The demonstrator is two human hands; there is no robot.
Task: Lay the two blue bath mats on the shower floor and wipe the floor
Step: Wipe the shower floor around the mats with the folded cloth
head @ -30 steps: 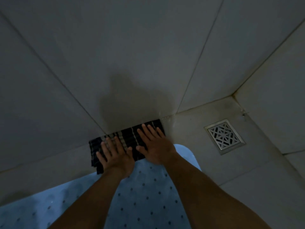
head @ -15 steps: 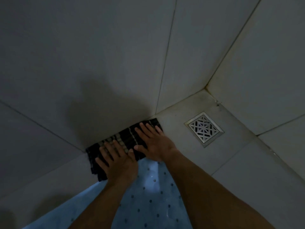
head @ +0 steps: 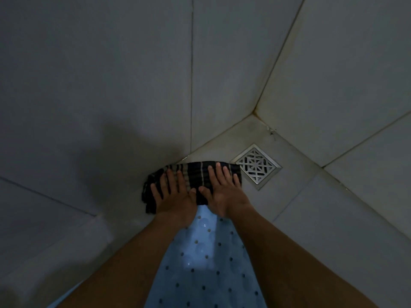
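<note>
A dark striped cloth (head: 193, 174) lies flat on the shower floor (head: 300, 207), against the base of the wall. Both my hands press down on it with fingers spread: my left hand (head: 175, 196) on its left half, my right hand (head: 222, 192) on its right half. The cloth's right end sits right beside the drain. A light blue bath mat (head: 204, 263) with small dark holes lies on the floor under and between my forearms, its far end touching the cloth. I see only one mat.
A square metal drain grate (head: 256, 166) is set in the floor near the corner. Tiled walls (head: 111, 85) meet at the corner (head: 254, 112) just beyond it. A low raised ledge (head: 55, 252) runs along the left.
Both hands have slid the cloth to the right along the wall base, and it now reaches the drain. The view has turned toward the corner.
</note>
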